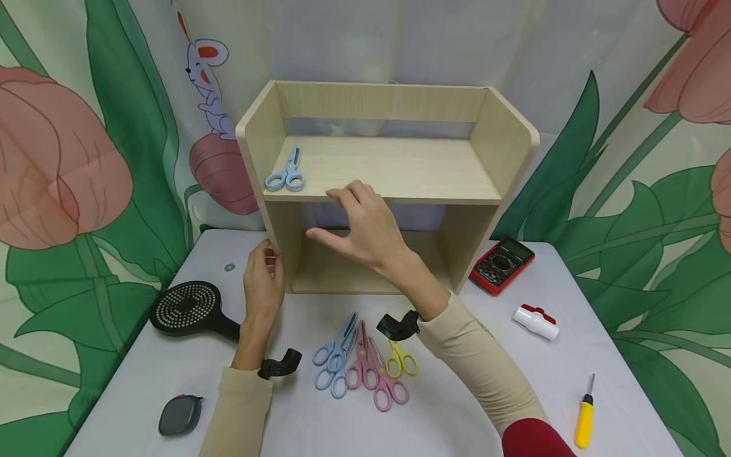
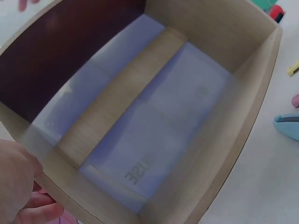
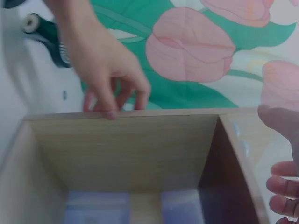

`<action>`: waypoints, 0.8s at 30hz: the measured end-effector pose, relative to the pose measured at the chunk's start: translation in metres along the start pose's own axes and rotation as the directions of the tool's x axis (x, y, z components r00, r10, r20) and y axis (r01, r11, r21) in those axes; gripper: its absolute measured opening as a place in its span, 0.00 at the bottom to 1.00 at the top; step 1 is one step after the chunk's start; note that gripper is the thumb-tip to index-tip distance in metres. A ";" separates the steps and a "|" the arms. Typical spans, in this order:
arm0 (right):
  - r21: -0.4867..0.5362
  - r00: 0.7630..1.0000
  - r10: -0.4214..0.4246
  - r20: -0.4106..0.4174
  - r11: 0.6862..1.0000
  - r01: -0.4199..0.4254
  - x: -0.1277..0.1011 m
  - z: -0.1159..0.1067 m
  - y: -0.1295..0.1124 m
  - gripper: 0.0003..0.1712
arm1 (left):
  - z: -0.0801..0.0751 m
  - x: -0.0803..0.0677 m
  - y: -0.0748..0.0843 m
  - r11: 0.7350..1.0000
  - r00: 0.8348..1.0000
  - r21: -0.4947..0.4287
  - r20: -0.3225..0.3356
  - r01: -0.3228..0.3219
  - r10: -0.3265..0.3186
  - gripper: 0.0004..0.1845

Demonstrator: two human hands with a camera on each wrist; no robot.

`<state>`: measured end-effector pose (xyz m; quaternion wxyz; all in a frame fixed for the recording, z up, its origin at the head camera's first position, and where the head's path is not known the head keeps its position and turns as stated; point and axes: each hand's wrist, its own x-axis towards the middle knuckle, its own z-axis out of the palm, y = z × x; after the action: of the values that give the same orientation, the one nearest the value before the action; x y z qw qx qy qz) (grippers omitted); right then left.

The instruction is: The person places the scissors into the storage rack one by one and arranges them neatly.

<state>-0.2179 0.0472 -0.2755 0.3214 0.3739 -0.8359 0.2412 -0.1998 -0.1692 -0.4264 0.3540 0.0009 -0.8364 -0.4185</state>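
Left hand [image 1: 264, 279]: fingers [image 1: 273, 260] curled against the front edge of the left side panel of the pale wooden two-tier shelf unit [image 1: 388, 168], gripping that panel near its foot; the right wrist view shows the same fingertips hooked over the panel's edge. Right hand [image 1: 368, 228]: fingers [image 1: 348, 193] spread and only gently bent, fingertips resting on the front lip of the upper shelf board, thumb extended leftward below the board, nothing enclosed in the palm. The shelf unit stands upright at the rear centre of the light grey desk [image 1: 468, 406], its open front facing the person and its back close to the flower-printed curtain [image 1: 63, 165]. A pair of light blue plastic-handled scissors [image 1: 287, 171] lies on the left end of the upper shelf, handles toward the front. On the desk in front of the unit, between the two forearms, lies a cluster of small scissors: blue pairs [image 1: 335, 355], pink pairs [image 1: 374, 374] and one yellow pair [image 1: 401, 362], touching or overlapping. To the left lie a black round perforated shower head [image 1: 188, 309] and, nearer the front edge, a dark grey rounded tape measure [image 1: 180, 414]. To the right lie a red-cased digital multimeter [image 1: 502, 263], just beside the unit's right foot, a white plastic valve with a red handle [image 1: 535, 321], and a yellow-handled screwdriver [image 1: 585, 416].
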 end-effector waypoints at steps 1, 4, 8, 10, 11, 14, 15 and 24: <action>0.004 1.000 -0.005 0.005 1.000 0.005 -0.009 0.000 0.002 0.39 | 0.000 0.000 0.000 1.000 1.000 -0.001 0.000 -0.002 0.002 0.20; 0.024 0.998 0.016 0.053 1.000 -0.018 -0.039 0.003 0.008 0.40 | -0.001 0.001 -0.001 1.000 1.000 -0.004 0.000 -0.003 0.003 0.20; 0.040 0.978 0.125 0.165 0.990 -0.133 -0.086 0.006 0.018 0.42 | -0.002 0.000 -0.002 1.000 1.000 -0.003 0.012 0.006 -0.006 0.20; 0.032 0.957 0.187 0.222 0.979 -0.199 -0.109 0.008 0.022 0.42 | -0.002 0.000 -0.002 1.000 1.000 -0.001 0.017 0.011 -0.011 0.21; 0.020 0.945 0.216 0.247 0.974 -0.228 -0.120 0.009 0.024 0.42 | -0.003 0.000 -0.002 1.000 1.000 0.002 0.018 0.013 -0.013 0.21; -0.020 0.904 0.289 0.316 0.954 -0.298 -0.153 0.012 0.029 0.43 | -0.003 0.000 -0.002 1.000 1.000 0.003 0.020 0.017 -0.017 0.21; -0.040 0.888 0.314 0.337 0.947 -0.319 -0.163 0.013 0.030 0.43 | -0.003 0.000 -0.002 1.000 1.000 0.004 0.022 0.019 -0.019 0.21; -0.150 0.746 0.441 0.499 0.892 -0.427 -0.230 0.018 0.032 0.48 | -0.001 0.001 -0.002 1.000 1.000 -0.014 0.021 0.011 -0.011 0.20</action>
<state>-0.1312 0.1630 -0.4579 0.0232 0.2161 -0.9579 0.1878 -0.2000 -0.1715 -0.4270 0.3429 -0.0013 -0.8370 -0.4264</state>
